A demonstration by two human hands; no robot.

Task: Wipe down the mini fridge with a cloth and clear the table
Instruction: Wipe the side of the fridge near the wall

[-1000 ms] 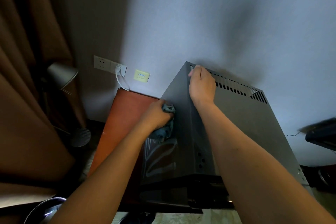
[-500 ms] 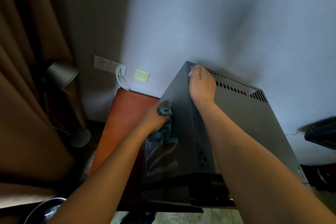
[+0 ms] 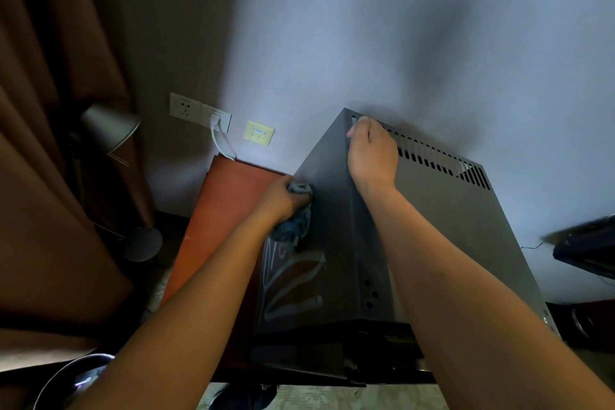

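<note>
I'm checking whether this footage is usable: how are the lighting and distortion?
Head view: dim overall, with the wall unevenly lit and shadowed; the curtain side is very dark; wide-angle distortion splays the mini fridge; wipe streaks show below the cloth.

**Cloth climbs the fridge's side panel**

The left hand (image 3: 283,198), gripping the bunched blue cloth (image 3: 294,221), sits a little higher and nearer the wall on the dark left side of the mini fridge (image 3: 336,210) than a second ago. The cloth's top now reaches close to the panel's left edge, beside the red-brown tabletop (image 3: 229,210). Below the cloth, more of the panel is uncovered, and the pale streaks (image 3: 293,286) show over a slightly longer stretch. The right hand (image 3: 371,151) on the fridge's back top edge shifts only a trace, its thumb slightly lifted.
</note>
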